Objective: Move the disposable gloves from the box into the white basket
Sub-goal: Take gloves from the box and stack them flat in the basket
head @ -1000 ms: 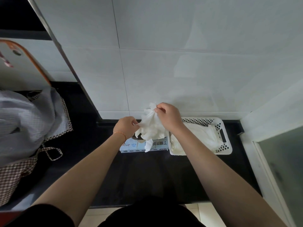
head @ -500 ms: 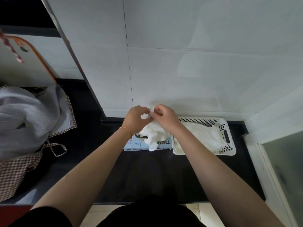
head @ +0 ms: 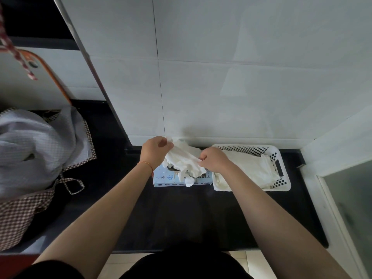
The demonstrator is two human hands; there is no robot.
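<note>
Fingers (head: 202, 158) of her right hand (head: 215, 159) and left hand (head: 156, 151) pinch a crumpled bunch of thin white disposable gloves (head: 184, 161) above the pale blue cardboard box (head: 167, 179) on the black counter (head: 181, 214); just beside it, the white perforated plastic basket (head: 281, 185) holds more.

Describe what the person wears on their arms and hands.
Both forearms are bare. No gloves or rings show on the left hand or the right hand. The left wrist carries a thin orange-red string bracelet. Dark short sleeves show at the frame's bottom edge.
</note>
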